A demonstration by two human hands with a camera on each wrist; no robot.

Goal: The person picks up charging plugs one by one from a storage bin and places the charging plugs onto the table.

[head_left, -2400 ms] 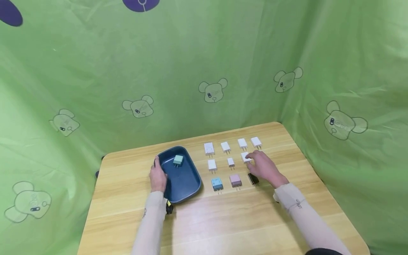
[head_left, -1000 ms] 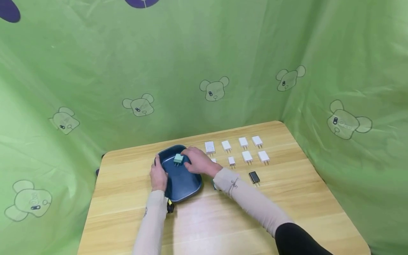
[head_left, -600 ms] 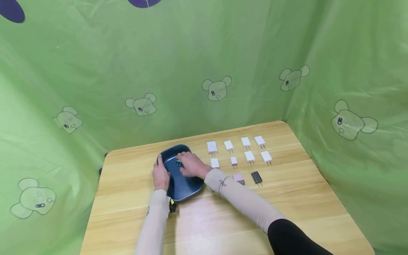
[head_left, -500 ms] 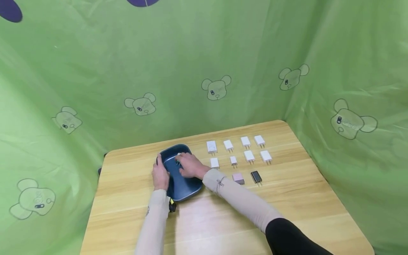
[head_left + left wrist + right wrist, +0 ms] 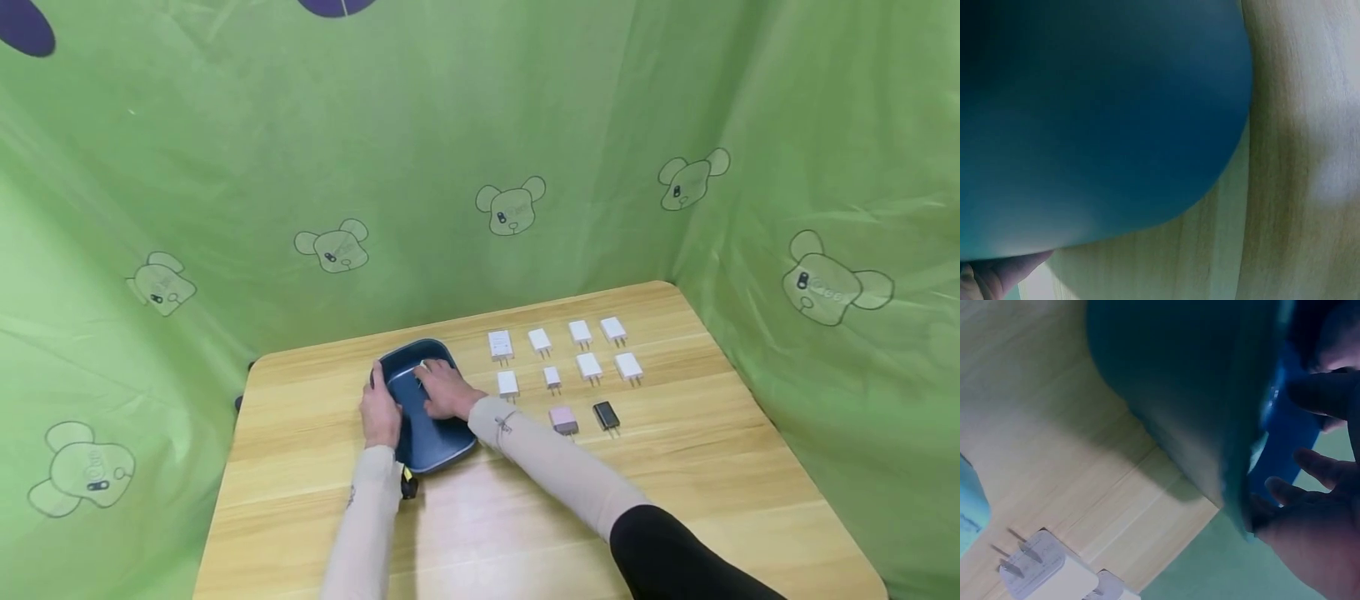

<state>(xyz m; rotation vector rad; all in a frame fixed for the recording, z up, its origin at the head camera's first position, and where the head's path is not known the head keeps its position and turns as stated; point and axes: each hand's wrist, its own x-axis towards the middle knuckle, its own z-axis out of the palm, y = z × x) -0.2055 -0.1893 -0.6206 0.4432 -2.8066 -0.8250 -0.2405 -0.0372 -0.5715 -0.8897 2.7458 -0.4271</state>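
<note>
In the head view my left hand (image 5: 381,415) grips the near-left side of a dark blue tray (image 5: 438,446), thumb up along its rim. My right hand (image 5: 446,392) reaches down inside the tray, its fingers over a green plug-in charger (image 5: 423,364) of which only a pale sliver shows. Whether the fingers pinch that charger is hidden. The right wrist view has the right fingers (image 5: 1319,469) spread by the tray wall (image 5: 1204,394). In the left wrist view, the tray (image 5: 1116,112) fills most of the picture.
Several white chargers (image 5: 588,367) lie in two rows right of the tray. Nearer are a pink charger (image 5: 563,419) and a black one (image 5: 606,415). A light blue charger (image 5: 971,506) shows in the right wrist view. Green curtains (image 5: 420,167) surround the wooden table (image 5: 675,492).
My right hand has left the white chargers, crossed left into the tray and come over the green charger, covering most of it. My left hand stays on the tray's rim.
</note>
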